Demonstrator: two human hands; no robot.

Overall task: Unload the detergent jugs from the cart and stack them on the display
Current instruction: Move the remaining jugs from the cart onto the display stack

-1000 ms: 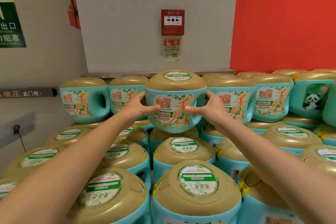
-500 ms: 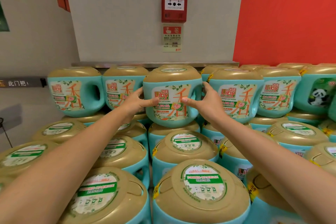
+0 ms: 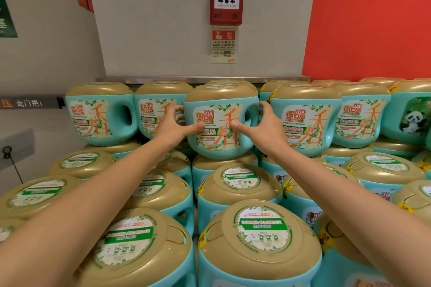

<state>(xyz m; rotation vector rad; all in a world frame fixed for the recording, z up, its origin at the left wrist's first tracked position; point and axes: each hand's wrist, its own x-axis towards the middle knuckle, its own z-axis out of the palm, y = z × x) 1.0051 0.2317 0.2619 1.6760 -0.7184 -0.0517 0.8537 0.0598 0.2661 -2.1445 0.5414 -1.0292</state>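
Note:
A teal detergent jug (image 3: pixel 219 105) with a gold lid and a Liby label sits in the middle of the display's top back row, on a gold-lidded jug below (image 3: pixel 224 163). My left hand (image 3: pixel 172 127) grips its left side, thumb across the label, fingers curled round the edge. On the jug's right side my right hand (image 3: pixel 264 126) grips it by the handle, thumb on the label. Both arms reach far forward over the lower tiers. No cart is in view.
Matching jugs flank the held one: left (image 3: pixel 100 112), (image 3: pixel 154 107) and right (image 3: pixel 305 116), (image 3: pixel 361 119), plus a panda-label jug (image 3: pixel 410 116). Several gold-lidded jugs fill the stepped tiers below (image 3: pixel 258 235). Behind are a metal ledge (image 3: pixel 163 79) and a red fire alarm (image 3: pixel 226 3).
The jug has come down and back between its neighbours in the top row, still gripped by both hands. The view has moved closer to the display.

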